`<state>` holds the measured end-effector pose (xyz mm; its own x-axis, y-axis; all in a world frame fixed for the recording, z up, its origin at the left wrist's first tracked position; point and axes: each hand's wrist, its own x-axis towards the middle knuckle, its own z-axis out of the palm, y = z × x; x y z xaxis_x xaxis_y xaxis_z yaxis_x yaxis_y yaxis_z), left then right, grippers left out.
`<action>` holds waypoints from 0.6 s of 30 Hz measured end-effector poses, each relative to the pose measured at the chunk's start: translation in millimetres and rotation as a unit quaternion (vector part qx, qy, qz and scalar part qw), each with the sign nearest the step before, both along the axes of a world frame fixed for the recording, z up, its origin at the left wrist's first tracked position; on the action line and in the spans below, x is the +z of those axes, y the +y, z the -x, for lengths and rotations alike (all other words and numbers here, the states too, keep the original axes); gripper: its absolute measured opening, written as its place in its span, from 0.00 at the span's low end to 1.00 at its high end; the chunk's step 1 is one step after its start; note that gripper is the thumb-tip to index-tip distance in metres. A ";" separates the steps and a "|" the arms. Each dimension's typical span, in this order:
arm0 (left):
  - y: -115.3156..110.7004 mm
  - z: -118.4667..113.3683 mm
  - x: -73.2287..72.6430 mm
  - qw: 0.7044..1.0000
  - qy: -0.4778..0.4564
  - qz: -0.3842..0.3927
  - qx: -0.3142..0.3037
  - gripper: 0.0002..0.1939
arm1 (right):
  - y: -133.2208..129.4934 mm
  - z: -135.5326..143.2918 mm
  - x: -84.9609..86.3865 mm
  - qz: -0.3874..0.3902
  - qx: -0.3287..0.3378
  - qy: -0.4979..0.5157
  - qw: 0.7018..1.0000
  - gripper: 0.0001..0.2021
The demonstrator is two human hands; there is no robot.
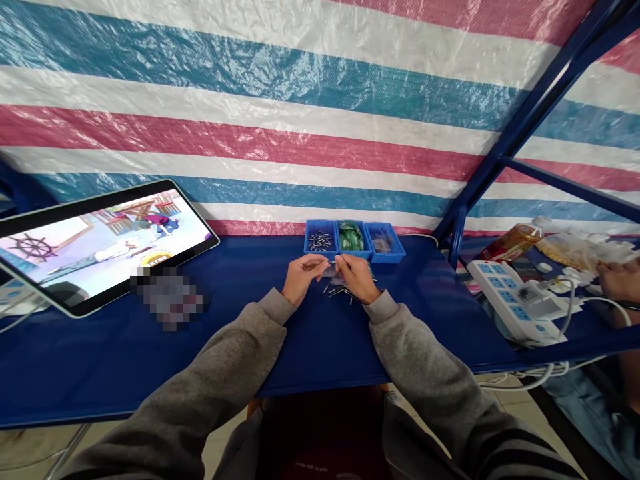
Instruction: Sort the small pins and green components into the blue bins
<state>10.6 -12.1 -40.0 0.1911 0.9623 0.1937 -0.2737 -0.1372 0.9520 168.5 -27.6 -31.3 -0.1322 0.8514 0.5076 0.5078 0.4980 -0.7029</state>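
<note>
My left hand (303,277) and my right hand (357,277) are close together above the blue table, just in front of three small blue bins. Both have their fingers pinched, with a tiny thin piece between them that is too small to name. Several thin dark metal pieces (342,291) lie loose on the table by my right hand. The left bin (309,248) holds similar thin metal pieces, the middle bin (356,254) holds green items, and the right bin (395,256) holds small clear packets or parts.
A tablet (216,241) showing a cartoon leans at the left, beside a blurred patch. At the right are a white power strip (505,297), cables, a bottle (513,241), plastic bags and another person's hand (620,280). Blue frame bars slant there.
</note>
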 end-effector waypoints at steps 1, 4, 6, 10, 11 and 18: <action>0.4 -0.6 -0.8 1.000 -0.009 0.007 -0.005 0.17 | 0.1 0.0 -0.2 0.003 0.001 -0.002 1.000 0.26; 2.2 -0.7 -1.3 1.000 -0.021 0.011 0.004 0.18 | 0.2 -0.6 0.1 0.008 -0.002 -0.013 1.000 0.27; 3.1 0.0 -0.1 1.000 -0.026 0.008 0.013 0.19 | 0.1 -1.1 1.0 0.007 -0.014 -0.015 1.000 0.28; 2.8 2.1 3.4 0.999 -0.028 0.015 -0.026 0.21 | -0.2 -1.8 2.4 0.002 -0.035 -0.015 0.999 0.28; 2.5 3.0 3.8 0.999 -0.015 0.009 -0.035 0.20 | -0.2 -1.8 2.5 0.001 -0.038 -0.015 0.999 0.28; 4.0 12.9 4.2 0.958 0.225 -0.175 0.021 0.15 | -1.1 -2.0 4.4 -0.017 -0.058 -0.011 0.998 0.27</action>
